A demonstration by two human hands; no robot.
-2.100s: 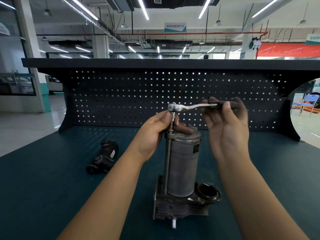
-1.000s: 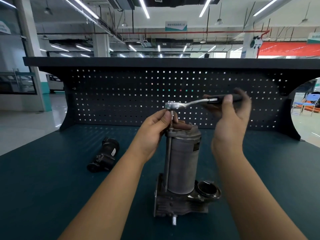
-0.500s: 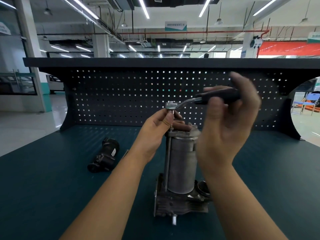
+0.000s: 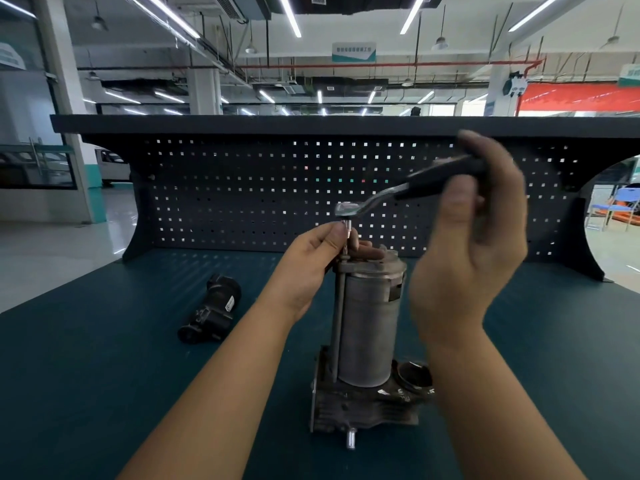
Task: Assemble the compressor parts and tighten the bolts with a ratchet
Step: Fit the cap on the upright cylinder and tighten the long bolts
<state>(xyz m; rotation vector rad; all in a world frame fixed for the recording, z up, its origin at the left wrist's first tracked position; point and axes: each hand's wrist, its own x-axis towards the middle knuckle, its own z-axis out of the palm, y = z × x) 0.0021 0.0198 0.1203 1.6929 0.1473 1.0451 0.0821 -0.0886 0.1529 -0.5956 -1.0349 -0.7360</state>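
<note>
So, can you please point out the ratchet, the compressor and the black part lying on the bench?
ratchet (image 4: 379,199): head view, silver shank beside the black grip.
compressor (image 4: 367,323): head view, grey cylinder wall.
black part (image 4: 212,309): head view, middle of its body.

This is an industrial workshop hall. A desk (image 4: 86,375) covered with a dark green mat is backed by a black perforated tool panel (image 4: 242,202). A compressor (image 4: 367,323) stands on the desk with a ratchet (image 4: 367,202) above it. Overhead are strip lights (image 4: 289,15) and bare pipes (image 4: 381,65) under a high ceiling, with pillars (image 4: 202,91), a polished floor (image 4: 52,244) and a red banner (image 4: 581,97) beyond.
</note>
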